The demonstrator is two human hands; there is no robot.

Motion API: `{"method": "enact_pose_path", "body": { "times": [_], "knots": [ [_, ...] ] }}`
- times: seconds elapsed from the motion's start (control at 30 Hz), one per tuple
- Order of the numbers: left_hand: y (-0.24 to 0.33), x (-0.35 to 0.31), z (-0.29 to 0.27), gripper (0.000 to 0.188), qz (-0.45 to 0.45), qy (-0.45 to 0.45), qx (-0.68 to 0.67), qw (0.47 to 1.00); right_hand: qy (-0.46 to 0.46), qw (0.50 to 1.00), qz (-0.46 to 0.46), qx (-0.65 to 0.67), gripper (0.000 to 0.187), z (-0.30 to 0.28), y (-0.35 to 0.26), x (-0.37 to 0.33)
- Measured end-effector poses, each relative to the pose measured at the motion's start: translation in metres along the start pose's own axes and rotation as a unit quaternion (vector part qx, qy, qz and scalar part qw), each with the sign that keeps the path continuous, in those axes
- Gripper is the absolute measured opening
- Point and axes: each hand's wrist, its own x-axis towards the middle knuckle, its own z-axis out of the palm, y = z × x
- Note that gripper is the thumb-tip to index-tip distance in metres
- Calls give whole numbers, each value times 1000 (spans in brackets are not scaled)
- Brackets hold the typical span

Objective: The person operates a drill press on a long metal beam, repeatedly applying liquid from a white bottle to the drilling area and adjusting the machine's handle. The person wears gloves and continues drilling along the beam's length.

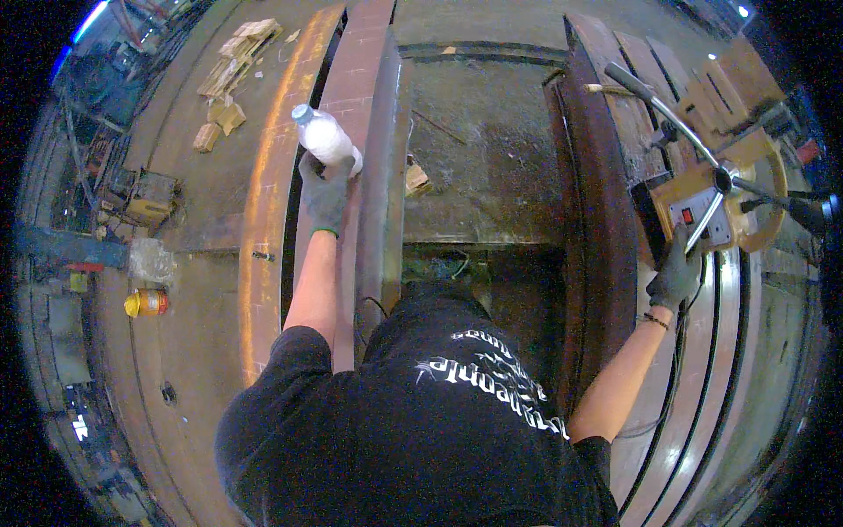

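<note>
In my left hand (pixel 325 189), gloved in grey, is a plastic bottle (pixel 325 139) with a pale blue cap and whitish contents. It tilts up to the left over a long brown steel beam (pixel 356 66). My right hand (pixel 674 277), in a grey glove too, closes around the lower end of a spoked feed handle (pixel 705 220). That handle belongs to a yellowish drilling machine (pixel 755 145) with black-gripped spokes. Beside my right fingers is its grey control panel (pixel 700 218) with a red switch. The grip under that glove is hidden.
Another steel beam (pixel 268 176) lies along the left, and several more beams (pixel 702 378) on the right. A black cable (pixel 680 351) trails by my right forearm. On the left floor are a yellow-orange container (pixel 147 303) and wood pieces (pixel 237 57). Cardboard (pixel 742 75) stands far right.
</note>
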Motion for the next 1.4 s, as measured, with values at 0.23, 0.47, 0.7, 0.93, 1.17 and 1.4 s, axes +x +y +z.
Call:
{"method": "enact_pose_path", "body": {
  "times": [0.23, 0.47, 0.7, 0.93, 1.17, 1.4],
  "knots": [
    [-8, -66, 50, 77, 91, 50, 139, 985, 53, 930, -334, -142, 46, 17, 65, 25],
    [22, -87, 200, 55, 93, -248, 63, 962, 136, 969, -197, -61, 55, 63, 68, -6],
    [33, 9, 432, 61, 292, -386, 85, 871, 125, 985, -62, -99, 49, 75, 32, -30],
    [60, 4, 640, 58, 289, -509, 255, 770, 146, 980, -107, -83, 28, 73, 51, -26],
    [-8, 71, 688, 63, 299, -561, 351, 688, 180, 970, -150, -60, 26, 100, 48, -26],
    [122, -83, 465, 55, 136, -452, 84, 878, 168, 982, -47, -71, 34, 97, 60, -25]
  ]
}}
